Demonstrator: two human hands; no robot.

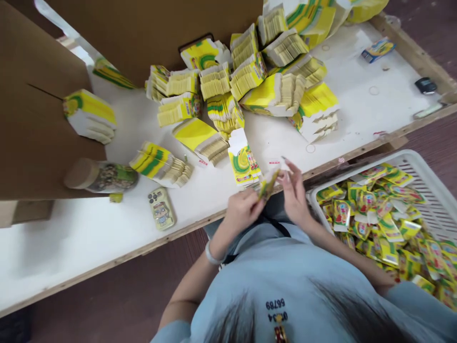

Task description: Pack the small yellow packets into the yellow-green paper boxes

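My left hand [243,209] grips a small yellow carton [269,185] at the table's front edge, its fingers closed around the lower end. Beside the carton's upper end is my right hand [295,194], with thumb and fingers apart; whether a fingertip touches the carton is hard to tell. Just beyond my left hand lie a few yellow-and-green flat cartons [243,162] with white flaps raised. A small white label with red print [274,162] lies on the tabletop behind the held carton.
Bundles of flat yellow cartons [214,81] crowd the white table [135,247] against a cardboard wall. A phone [162,208] and a lidded jar [103,177] are at left. At right stands a white plastic basket [424,176] holding many filled yellow cartons [389,226].
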